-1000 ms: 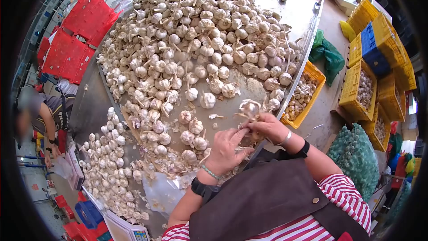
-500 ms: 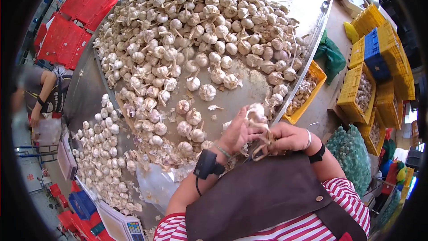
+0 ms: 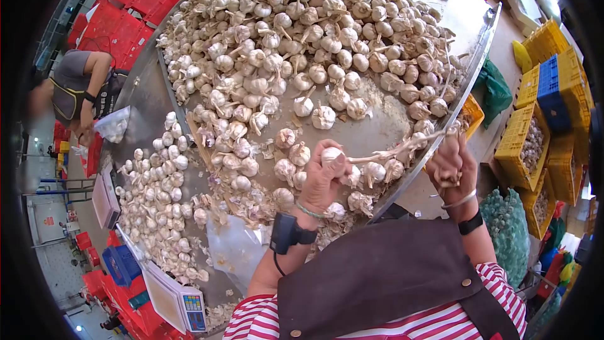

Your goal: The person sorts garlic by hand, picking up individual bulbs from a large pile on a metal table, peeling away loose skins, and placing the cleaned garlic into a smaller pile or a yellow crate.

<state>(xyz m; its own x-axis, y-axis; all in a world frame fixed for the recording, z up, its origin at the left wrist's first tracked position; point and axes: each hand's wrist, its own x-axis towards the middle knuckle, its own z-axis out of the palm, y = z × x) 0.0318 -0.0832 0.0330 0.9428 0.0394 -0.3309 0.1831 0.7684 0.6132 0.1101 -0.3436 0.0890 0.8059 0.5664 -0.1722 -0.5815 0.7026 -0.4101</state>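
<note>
My left hand (image 3: 322, 182) is closed around a white garlic bulb (image 3: 331, 155) above the metal table. From that bulb a long dry stem (image 3: 402, 147) stretches right, across the table's edge, to the raised fingers of my right hand (image 3: 454, 167). That hand is closed on the far end of the stem; whether anything else is in its palm is hidden. Below and around my left hand lie loose garlic bulbs (image 3: 360, 203), and a large heap of garlic (image 3: 283, 38) with stems covers the back of the table.
Cleaner bulbs (image 3: 160, 182) lie on the left beside a weighing scale (image 3: 173, 299). A clear plastic bag (image 3: 233, 249) rests near my left forearm. Yellow crates (image 3: 519, 129) and a green net sack (image 3: 506, 233) stand at right. Another person (image 3: 85, 88) is at far left.
My hands have moved apart: the left slightly left and the right out to the right and up. The garlic stem now spans the gap between them. The view has shifted a little.
</note>
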